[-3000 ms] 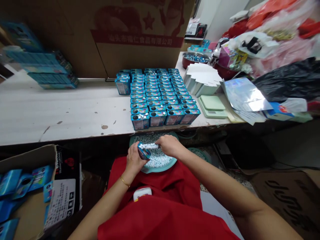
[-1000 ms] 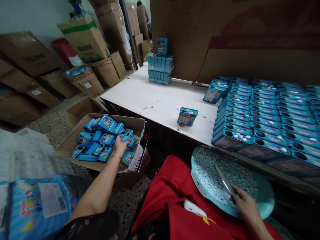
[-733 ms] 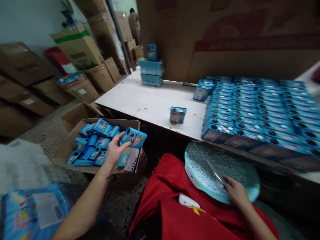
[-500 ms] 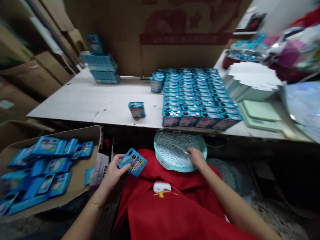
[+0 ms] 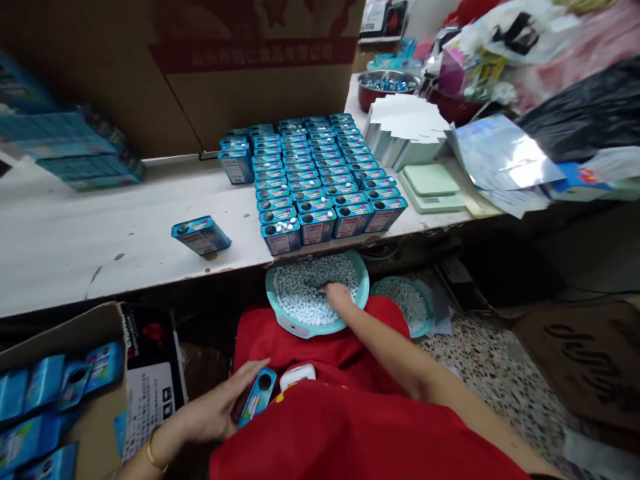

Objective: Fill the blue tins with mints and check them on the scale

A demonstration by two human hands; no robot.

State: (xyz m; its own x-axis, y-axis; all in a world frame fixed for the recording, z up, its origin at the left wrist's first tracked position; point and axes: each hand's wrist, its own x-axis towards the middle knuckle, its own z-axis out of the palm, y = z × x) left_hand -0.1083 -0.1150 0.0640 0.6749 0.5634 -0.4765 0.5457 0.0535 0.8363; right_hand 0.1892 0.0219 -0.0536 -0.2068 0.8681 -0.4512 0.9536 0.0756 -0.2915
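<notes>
White worktable (image 5: pixel 100 247) runs across the view, backed by a large cardboard carton. On it stands a tight block of open blue tins (image 5: pixel 313 177), with a single blue tin (image 5: pixel 201 235) set apart to the left. A moment ago the person's left hand (image 5: pixel 220 410) was reaching into the cardboard box of flat blue packs (image 5: pixel 40 407) on the floor; now it is back at the red-clad lap, fingers closed around one empty blue tin (image 5: pixel 257 397) lifted from that box. The right hand (image 5: pixel 339 295) rests in the teal tray of small white candies (image 5: pixel 300 300) on the lap; I cannot tell what its fingers grip. A fresh tin seems ready for filling.
</notes>
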